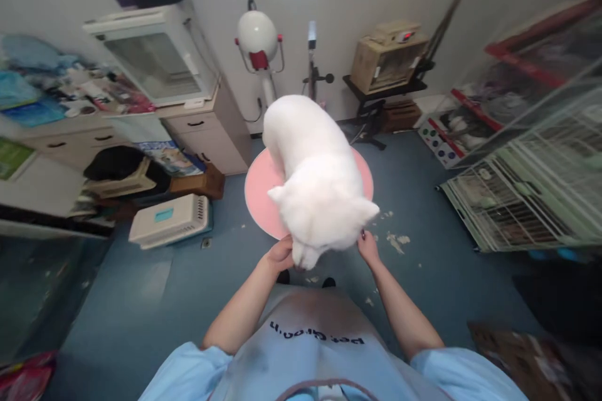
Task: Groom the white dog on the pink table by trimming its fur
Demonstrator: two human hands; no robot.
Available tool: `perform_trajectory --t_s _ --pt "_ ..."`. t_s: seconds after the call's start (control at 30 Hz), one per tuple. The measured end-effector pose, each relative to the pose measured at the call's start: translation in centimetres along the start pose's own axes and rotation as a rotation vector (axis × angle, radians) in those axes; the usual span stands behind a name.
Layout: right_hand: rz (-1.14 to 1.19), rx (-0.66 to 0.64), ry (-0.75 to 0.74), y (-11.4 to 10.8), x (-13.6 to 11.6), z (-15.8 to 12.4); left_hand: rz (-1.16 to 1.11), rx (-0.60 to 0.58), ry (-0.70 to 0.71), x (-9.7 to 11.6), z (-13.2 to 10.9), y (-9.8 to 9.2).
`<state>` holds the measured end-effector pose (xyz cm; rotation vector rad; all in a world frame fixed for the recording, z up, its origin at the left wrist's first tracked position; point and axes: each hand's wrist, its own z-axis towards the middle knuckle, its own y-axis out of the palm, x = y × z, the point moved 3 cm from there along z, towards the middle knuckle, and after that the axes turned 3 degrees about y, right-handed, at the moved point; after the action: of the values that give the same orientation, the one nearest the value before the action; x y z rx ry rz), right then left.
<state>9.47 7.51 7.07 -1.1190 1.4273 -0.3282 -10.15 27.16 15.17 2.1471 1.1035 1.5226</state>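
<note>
A fluffy white dog (320, 182) stands on a round pink table (263, 191), its head lowered over the near edge towards me. My left hand (281, 253) is closed at the left side of the dog's muzzle, its fingertips partly hidden by fur. On the other side of the head, my right hand (369, 248) is closed close to the dog's cheek. A small dark bit shows at its fingers, but the rest of what it holds is hidden behind the dog.
A white lamp-like device (258, 34) on a stand is behind the table. A pet carrier (169, 220) lies on the floor at left, beside cabinets (192, 138). Wire cages (512, 194) stand at right. Tufts of white fur (397, 240) are scattered on the blue floor.
</note>
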Motion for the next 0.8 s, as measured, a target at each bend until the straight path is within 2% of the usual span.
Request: perform_trajectory --t_s 0.07,0.1,0.13,0.2,0.23,0.3,0.43,0.5,0.57,0.6,0.67,0.73,0.8 --pt "0.043 0.196 0.014 -3.0 -0.4 -3.6 0.017 -0.038 0.015 0.4 -0.7 2.2" --pt "0.060 0.303 -0.034 -4.5 -1.1 -5.4 0.020 -0.043 0.017 0.5 -1.0 3.2" --pt "0.062 0.395 -0.118 -5.9 -2.0 -7.2 0.018 -0.040 0.019 0.5 -1.2 4.2" --pt "0.020 0.464 -0.298 -7.9 -4.3 -9.8 0.000 -0.015 0.032 0.6 -1.5 5.7" --pt "-0.014 0.461 -0.348 -8.6 -5.3 -10.5 -0.016 0.002 0.041 0.6 -1.5 6.3" --pt "-0.074 0.486 -0.343 -9.7 -6.3 -10.8 -0.043 0.029 0.053 0.6 -1.5 7.1" --pt "-0.110 0.663 -0.201 -11.7 -5.4 -10.3 -0.075 0.054 0.075 0.7 -1.4 8.1" --pt "-0.099 0.652 -0.289 -12.3 -5.1 -10.1 -0.096 0.075 0.084 0.5 -1.3 8.5" --pt "-0.086 0.541 -0.387 -12.6 -5.2 -9.5 -0.137 0.096 0.121 0.1 -1.2 9.3" --pt "-0.075 0.476 -0.372 -12.7 -5.1 -9.0 -0.164 0.106 0.148 -0.1 -1.1 9.9" --pt "-0.015 0.398 -0.223 -12.9 -4.5 -8.0 -0.213 0.116 0.186 -0.5 -0.7 11.5" --pt "0.100 0.422 -0.091 -13.3 -3.7 -7.9 -0.254 0.087 0.181 -0.9 0.0 13.5" --pt "0.206 0.498 -0.120 -13.6 -3.4 -9.3 -0.287 -0.001 0.135 -1.2 1.0 15.2"
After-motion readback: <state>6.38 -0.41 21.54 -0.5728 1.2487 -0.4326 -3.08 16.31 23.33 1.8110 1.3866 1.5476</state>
